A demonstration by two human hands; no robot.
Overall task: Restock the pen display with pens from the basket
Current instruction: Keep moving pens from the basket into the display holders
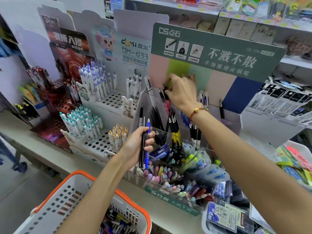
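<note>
At a stationery shop bench (42, 149), we are mid-restock: the basket (81, 191), nearest us, still holds pens. Just before the pen display (177, 157), our left hand (136, 146) grips spare pens (145, 146); above its back compartments, our right hand (180, 92) pinches a dark pen (165, 92).

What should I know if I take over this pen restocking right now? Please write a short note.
Left hand: holds a few pens, black and blue, upright.
Right hand: pinches a dark pen at the upper back row of the clear display.
Basket: bottom left, still has pens inside.
Done: many display compartments already hold pens.
Left: place the dark pen, then the left hand's pens, then go on from the basket.
</note>
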